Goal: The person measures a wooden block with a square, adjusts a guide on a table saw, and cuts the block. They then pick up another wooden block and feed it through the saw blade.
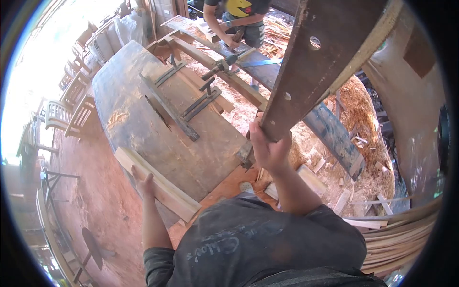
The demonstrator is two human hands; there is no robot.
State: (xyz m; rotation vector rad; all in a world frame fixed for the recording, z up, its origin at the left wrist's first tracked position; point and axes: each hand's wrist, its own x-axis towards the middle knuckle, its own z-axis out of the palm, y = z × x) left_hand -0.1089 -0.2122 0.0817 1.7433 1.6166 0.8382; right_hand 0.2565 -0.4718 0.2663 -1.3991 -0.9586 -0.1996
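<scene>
My left hand (143,182) rests against a pale wooden beam (160,184) lying along the near left edge of a worn work table (191,162). Its thumb and fingers are apart around the beam's side. On the right, my right hand (271,147) grips the lower end of a long dark board (320,57) with round holes, which rises toward the top of the view. Metal clamps (203,103) and a dark bar (167,107) lie on the table beyond the beam.
Another person (246,21) works at a bench (263,74) behind the table, holding a tool. Wooden chairs (71,107) stand at the left. Shavings and offcuts (358,119) cover the ground at the right, near stacked wooden strips (401,244).
</scene>
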